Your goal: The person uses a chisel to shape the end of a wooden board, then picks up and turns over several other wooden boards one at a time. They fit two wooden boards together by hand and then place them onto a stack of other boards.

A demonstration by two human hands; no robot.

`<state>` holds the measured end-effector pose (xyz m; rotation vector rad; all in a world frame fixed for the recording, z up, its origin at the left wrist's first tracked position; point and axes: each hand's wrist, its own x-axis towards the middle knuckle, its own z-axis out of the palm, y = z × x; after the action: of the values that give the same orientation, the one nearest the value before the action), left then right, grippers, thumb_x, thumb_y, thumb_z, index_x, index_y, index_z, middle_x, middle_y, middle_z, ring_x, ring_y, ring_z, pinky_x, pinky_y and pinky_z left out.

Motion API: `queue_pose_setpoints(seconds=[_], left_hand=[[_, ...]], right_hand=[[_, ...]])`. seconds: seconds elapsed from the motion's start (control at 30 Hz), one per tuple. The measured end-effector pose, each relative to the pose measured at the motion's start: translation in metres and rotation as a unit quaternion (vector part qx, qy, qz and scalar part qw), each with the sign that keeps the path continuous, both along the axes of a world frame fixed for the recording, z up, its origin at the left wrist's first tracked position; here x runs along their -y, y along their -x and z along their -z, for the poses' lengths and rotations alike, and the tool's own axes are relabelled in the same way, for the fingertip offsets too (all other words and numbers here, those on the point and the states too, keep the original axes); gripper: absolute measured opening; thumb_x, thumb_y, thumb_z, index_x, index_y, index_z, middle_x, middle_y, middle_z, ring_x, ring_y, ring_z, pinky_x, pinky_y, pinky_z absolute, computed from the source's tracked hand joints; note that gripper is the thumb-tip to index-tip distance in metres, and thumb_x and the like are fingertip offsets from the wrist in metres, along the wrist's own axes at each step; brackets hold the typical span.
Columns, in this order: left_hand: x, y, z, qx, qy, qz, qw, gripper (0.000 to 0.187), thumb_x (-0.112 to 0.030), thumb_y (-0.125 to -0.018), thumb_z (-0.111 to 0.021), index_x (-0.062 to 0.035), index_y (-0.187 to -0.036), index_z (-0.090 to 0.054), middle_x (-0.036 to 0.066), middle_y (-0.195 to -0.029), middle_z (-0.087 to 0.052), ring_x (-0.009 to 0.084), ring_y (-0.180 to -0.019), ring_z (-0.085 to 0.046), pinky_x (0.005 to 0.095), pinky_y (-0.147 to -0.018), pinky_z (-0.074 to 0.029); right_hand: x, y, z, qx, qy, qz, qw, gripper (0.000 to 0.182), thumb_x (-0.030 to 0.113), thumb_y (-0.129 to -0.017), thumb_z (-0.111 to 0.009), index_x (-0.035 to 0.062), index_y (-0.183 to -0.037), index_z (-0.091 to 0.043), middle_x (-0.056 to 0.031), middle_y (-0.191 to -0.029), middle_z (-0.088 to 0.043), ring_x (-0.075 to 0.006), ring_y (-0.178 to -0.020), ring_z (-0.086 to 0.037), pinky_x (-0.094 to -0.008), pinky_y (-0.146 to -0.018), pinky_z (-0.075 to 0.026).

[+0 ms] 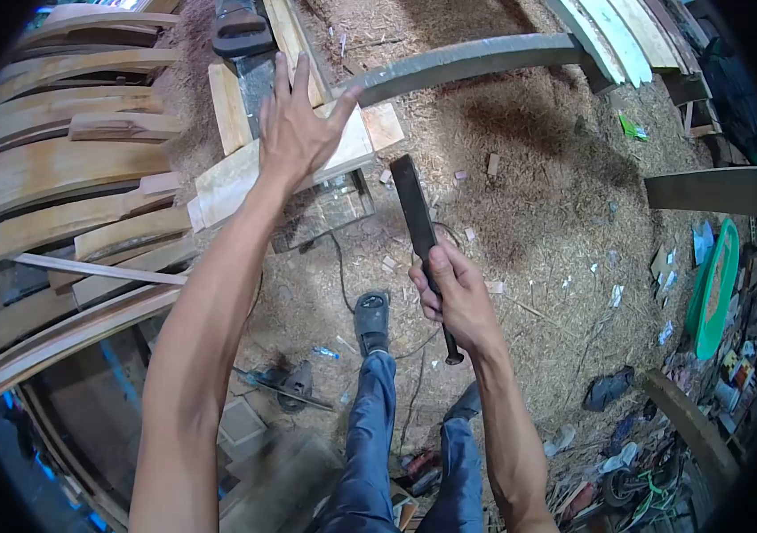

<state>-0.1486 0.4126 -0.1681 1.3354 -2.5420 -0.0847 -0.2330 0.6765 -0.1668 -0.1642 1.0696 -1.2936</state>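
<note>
My right hand (451,289) is wrapped round a long dark flat-bladed tool (412,204), its wide end pointing up and away from me and a small knob at its lower end. My left hand (297,129) lies with fingers spread over a pale wooden piece (229,186) at the upper left. Its fingertips reach toward narrow boards (294,40) and a grey metal strip (257,84). Just right of that hand is a small light wood block (383,126), beside the end of a long curved beam (476,64).
Stacked curved boards (67,169) fill the left side. Shavings and scraps cover the floor (521,222). A cable (340,275) runs by my foot (371,322), and a power tool (296,386) lies lower left. A green basin (712,289) and clutter stand at the right.
</note>
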Motion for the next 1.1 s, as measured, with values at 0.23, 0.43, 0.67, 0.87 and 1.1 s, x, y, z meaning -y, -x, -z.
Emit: queue_pose_setpoints(seconds=[0.23, 0.43, 0.67, 0.87, 1.1], left_hand=[[-0.004, 0.0, -0.007, -0.004, -0.056, -0.011, 0.998, 0.092, -0.068, -0.083, -0.046, -0.0013, -0.144, -0.028, 0.026, -0.151, -0.018, 0.0428, -0.134, -0.03, 0.0494, -0.108, -0.029], [-0.003, 0.003, -0.007, 0.005, -0.048, -0.01, 0.999, 0.092, -0.069, -0.083, -0.044, -0.0019, -0.145, -0.027, 0.025, -0.151, -0.018, 0.0432, -0.133, -0.033, 0.0496, -0.108, -0.03], [-0.002, -0.001, -0.004, 0.002, -0.036, -0.005, 0.999, 0.092, -0.069, -0.083, -0.044, -0.0029, -0.145, -0.027, 0.024, -0.151, -0.017, 0.0434, -0.131, -0.035, 0.0509, -0.107, -0.031], [-0.001, -0.002, -0.001, 0.001, -0.042, -0.003, 0.999, 0.092, -0.07, -0.084, -0.043, -0.0037, -0.145, -0.026, 0.025, -0.151, -0.018, 0.0428, -0.133, -0.032, 0.0508, -0.108, -0.03], [0.005, -0.005, 0.006, 0.012, 0.004, 0.027, 1.0, 0.106, -0.079, -0.075, -0.044, -0.0013, -0.145, -0.025, 0.029, -0.149, -0.019, 0.0447, -0.129, -0.038, 0.0509, -0.105, -0.034]], right_hand=[[0.006, 0.0, 0.01, -0.002, 0.029, 0.001, 1.0, 0.052, 0.026, -0.1, -0.046, 0.0151, -0.147, -0.029, 0.0018, -0.076, -0.049, -0.0043, -0.057, -0.041, -0.0191, -0.046, -0.036], [0.002, -0.022, 0.011, -0.206, -0.045, 0.113, 0.971, 0.062, 0.009, -0.09, -0.061, 0.0065, -0.144, -0.032, -0.0017, -0.075, -0.056, -0.0064, -0.054, -0.05, -0.0224, -0.044, -0.041], [-0.005, -0.019, 0.01, -0.17, 0.023, 0.031, 0.985, 0.047, 0.009, -0.093, -0.055, 0.0093, -0.139, -0.042, -0.0074, -0.089, -0.06, -0.0079, -0.061, -0.053, -0.0232, -0.049, -0.045], [-0.01, 0.002, 0.008, -0.125, -0.018, -0.014, 0.992, 0.043, 0.013, -0.098, -0.047, 0.0143, -0.141, -0.043, 0.0018, -0.072, -0.047, -0.0056, -0.057, -0.047, -0.0221, -0.049, -0.042], [-0.007, -0.01, 0.015, -0.104, -0.009, 0.007, 0.994, 0.04, 0.019, -0.096, -0.053, 0.0152, -0.136, -0.05, 0.0017, -0.075, -0.052, -0.0043, -0.058, -0.047, -0.0217, -0.049, -0.04]])
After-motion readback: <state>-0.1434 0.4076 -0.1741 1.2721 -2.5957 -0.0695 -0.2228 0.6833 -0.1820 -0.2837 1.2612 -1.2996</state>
